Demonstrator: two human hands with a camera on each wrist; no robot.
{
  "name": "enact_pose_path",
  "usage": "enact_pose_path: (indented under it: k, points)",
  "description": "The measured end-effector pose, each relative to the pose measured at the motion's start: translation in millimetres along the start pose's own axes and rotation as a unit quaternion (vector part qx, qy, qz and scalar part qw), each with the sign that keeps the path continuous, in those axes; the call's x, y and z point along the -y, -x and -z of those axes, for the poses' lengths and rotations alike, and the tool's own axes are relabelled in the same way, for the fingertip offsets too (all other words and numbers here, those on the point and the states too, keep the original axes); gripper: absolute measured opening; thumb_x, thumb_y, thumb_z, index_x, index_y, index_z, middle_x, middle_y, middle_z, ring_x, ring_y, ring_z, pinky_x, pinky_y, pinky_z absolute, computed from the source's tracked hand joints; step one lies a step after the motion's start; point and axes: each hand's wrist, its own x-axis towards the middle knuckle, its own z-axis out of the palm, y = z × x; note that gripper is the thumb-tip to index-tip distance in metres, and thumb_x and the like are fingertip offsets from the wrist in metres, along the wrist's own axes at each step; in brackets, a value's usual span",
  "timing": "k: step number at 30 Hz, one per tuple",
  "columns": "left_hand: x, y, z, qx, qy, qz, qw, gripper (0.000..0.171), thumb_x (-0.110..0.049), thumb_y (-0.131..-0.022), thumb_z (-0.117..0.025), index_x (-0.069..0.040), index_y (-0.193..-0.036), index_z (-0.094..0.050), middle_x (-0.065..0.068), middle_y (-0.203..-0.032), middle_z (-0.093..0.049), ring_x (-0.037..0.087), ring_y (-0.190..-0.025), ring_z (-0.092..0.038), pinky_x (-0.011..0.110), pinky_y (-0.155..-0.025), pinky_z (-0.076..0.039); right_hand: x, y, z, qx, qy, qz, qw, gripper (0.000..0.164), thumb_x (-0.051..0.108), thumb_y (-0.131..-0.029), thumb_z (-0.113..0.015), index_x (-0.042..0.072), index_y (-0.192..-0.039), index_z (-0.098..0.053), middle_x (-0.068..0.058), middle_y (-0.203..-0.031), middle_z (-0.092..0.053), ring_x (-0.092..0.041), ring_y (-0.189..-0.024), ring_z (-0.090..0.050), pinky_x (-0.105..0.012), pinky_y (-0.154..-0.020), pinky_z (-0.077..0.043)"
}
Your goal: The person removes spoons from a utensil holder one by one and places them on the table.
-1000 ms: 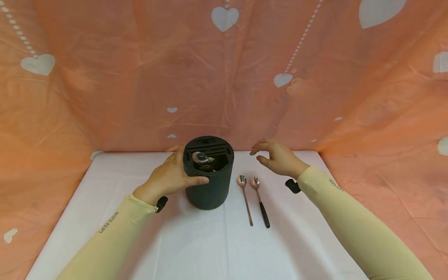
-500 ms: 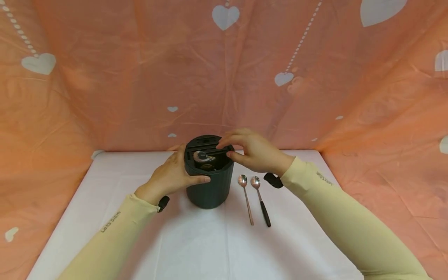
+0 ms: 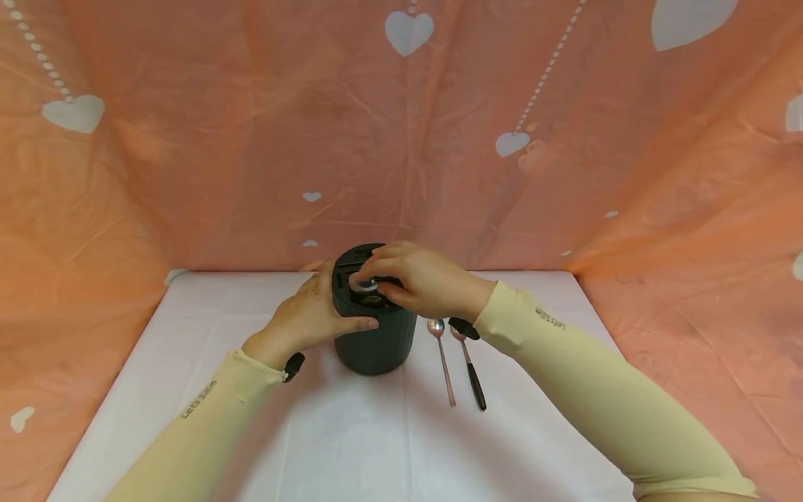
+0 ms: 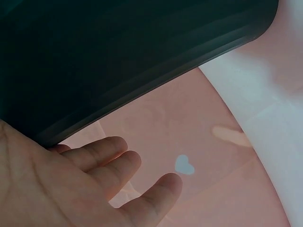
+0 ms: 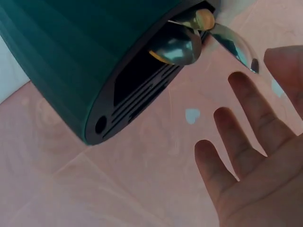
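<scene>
A dark green-black utensil holder (image 3: 374, 348) stands upright on the table, with a slotted top. My left hand (image 3: 301, 321) grips its left side, thumb across the front and fingers behind. Three spoon bowls show at the holder's mouth in the right wrist view: a tilted spoon (image 5: 235, 46), a second spoon (image 5: 176, 49) and a partly covered spoon (image 5: 196, 20). My right hand (image 3: 429, 280) reaches over the opening with fingers extended. The tilted spoon's tip lies between thumb and index finger, with a small gap seen there. Their handles are hidden inside.
Right of the holder lie a copper-coloured spoon (image 3: 445, 369) and a black-handled spoon (image 3: 475, 383), the latter's bowl partly hidden by the right wrist. Beneath is a white-covered table (image 3: 351, 446). A pink-orange curtain (image 3: 282, 139) with hearts hangs behind and at both sides.
My right hand has moved left from beside the holder to above its opening, at the spoon bowls. The left hand and the holder stay in place.
</scene>
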Motion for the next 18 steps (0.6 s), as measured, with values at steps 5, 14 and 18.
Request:
enact_pose_path:
  k: [5, 14, 18]
  points:
    - [-0.1, -0.5, -0.2, 0.002, -0.004, 0.001, 1.0000, 0.130, -0.088, -0.063, -0.066, -0.021, -0.159, -0.009, 0.010, -0.158, -0.028, 0.031, -0.136, -0.040, 0.059, -0.094, -0.044, 1.7, -5.6, -3.0, 0.019, 0.012, -0.009, 1.000, 0.029, 0.004, -0.095, -0.063, 0.017, -0.120, -0.073, 0.002, -0.125, -0.064, -0.017, -0.125, -0.052, -0.031, -0.106, -0.038]
    - [-0.9, -1.0, -1.1, -0.002, -0.014, 0.011, 0.9998, 0.133, -0.089, -0.061, -0.066, -0.017, -0.158, -0.010, 0.013, -0.154, -0.035, 0.033, -0.133, -0.043, 0.058, -0.095, -0.043, -3.4, -2.4, -3.1, -0.002, 0.008, 0.001, 1.000, 0.025, 0.003, -0.094, -0.066, 0.013, -0.115, -0.075, 0.000, -0.119, -0.067, -0.016, -0.116, -0.058, -0.030, -0.099, -0.044]
    - [-0.8, -0.6, -1.0, -0.006, -0.014, 0.012, 0.9998, 0.133, -0.089, -0.060, -0.066, -0.016, -0.157, -0.012, 0.012, -0.153, -0.037, 0.031, -0.133, -0.044, 0.057, -0.094, -0.044, -8.3, 2.9, -1.8, -0.029, -0.005, 0.003, 1.000, 0.022, 0.003, -0.092, -0.068, 0.013, -0.110, -0.077, 0.003, -0.112, -0.069, -0.012, -0.107, -0.062, -0.029, -0.091, -0.048]
